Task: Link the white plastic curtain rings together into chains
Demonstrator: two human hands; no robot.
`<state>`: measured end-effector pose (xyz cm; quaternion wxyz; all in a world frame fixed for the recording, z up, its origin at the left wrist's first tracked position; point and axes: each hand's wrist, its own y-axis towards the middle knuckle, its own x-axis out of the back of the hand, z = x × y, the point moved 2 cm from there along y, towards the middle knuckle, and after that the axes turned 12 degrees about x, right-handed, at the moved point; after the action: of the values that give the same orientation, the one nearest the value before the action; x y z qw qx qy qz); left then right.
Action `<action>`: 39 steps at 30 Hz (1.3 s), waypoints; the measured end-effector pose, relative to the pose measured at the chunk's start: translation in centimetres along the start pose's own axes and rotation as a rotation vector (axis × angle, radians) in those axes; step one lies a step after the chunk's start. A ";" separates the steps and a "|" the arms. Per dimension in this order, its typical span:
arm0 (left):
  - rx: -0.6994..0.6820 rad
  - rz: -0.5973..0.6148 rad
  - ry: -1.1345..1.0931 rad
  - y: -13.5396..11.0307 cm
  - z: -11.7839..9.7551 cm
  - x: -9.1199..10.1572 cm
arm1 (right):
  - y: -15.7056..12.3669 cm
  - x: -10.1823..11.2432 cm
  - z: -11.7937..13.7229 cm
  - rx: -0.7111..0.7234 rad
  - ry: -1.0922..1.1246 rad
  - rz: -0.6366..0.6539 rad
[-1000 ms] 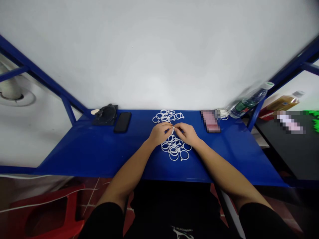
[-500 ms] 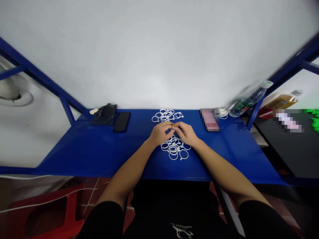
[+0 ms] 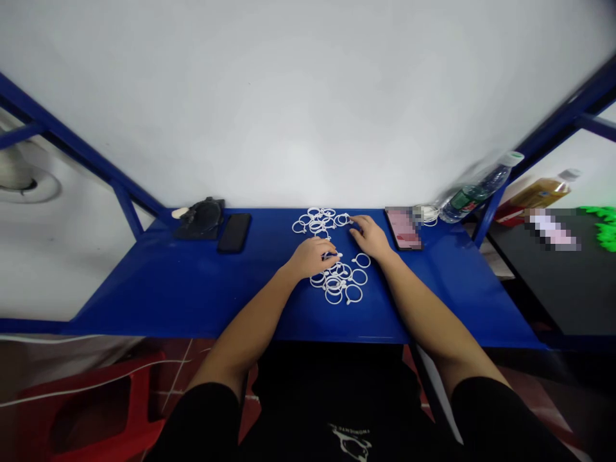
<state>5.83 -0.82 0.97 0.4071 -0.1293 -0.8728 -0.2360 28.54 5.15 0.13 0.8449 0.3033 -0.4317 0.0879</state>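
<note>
A loose near pile of white plastic rings with small tabs (image 3: 333, 285) lies on the blue tabletop (image 3: 192, 289). My left hand (image 3: 310, 258) is at the upper edge of this pile, thumb and fingers parted around one partly covered ring. Behind it, close to the wall, lies a far pile of similar rings (image 3: 315, 224). My right hand (image 3: 373, 239) is open beside that far pile, its index fingertip at the rightmost ring and its thumb apart. One single ring (image 3: 362, 260) lies just below my right hand.
A black phone (image 3: 234, 232) and a black crumpled item (image 3: 201, 219) are at the left. To the right are a pink-screened phone (image 3: 403, 228), a white coiled cable (image 3: 427, 215) and a clear bottle (image 3: 481, 189) leaning at the blue frame. A red stool (image 3: 139, 410) stands below left.
My hands were together, fingertips meeting on something small between the piles. They have parted: my right hand moved up and right to the far pile, while my left stays over the near pile.
</note>
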 end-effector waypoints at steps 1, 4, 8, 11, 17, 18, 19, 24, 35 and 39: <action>-0.007 0.050 -0.003 -0.1 -0.2 -0.3 | 0.3 -0.2 -0.7 -0.049 -0.024 0.026; -0.003 0.144 -0.021 -0.3 -0.8 -1.1 | 0.9 -0.8 -1.4 -0.138 -0.092 0.065; 0.032 0.158 -0.068 -0.4 -1.4 -1.5 | 0.9 -1.2 -0.6 -0.138 -0.158 0.094; 0.071 0.143 -0.096 -0.3 -1.1 -1.4 | 0.7 -1.2 -0.2 -0.134 -0.162 0.069; 0.145 0.049 -0.077 0.1 0.5 -0.8 | 0.3 -0.5 0.0 -0.058 0.017 -0.104; 0.161 0.040 -0.068 0.1 0.7 -0.8 | 0.2 -0.3 0.2 -0.035 0.044 -0.151; 0.175 0.032 -0.063 0.1 0.9 -0.8 | 0.1 -0.1 0.5 -0.013 0.063 -0.194; 0.163 -0.086 -0.096 0.1 1.3 -0.7 | -0.7 0.4 2.8 0.103 0.107 -0.233; 0.064 -0.260 -0.056 0.1 0.9 0.4 | -1.3 -0.3 6.0 0.298 0.215 -0.084; 0.103 -0.233 -0.055 0.1 0.8 0.4 | -1.2 0.0 6.1 0.297 0.239 -0.087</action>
<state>5.08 -0.31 0.82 0.3588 -0.0122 -0.9038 -0.2329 24.92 0.62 2.29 0.8391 0.4306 -0.2970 0.1493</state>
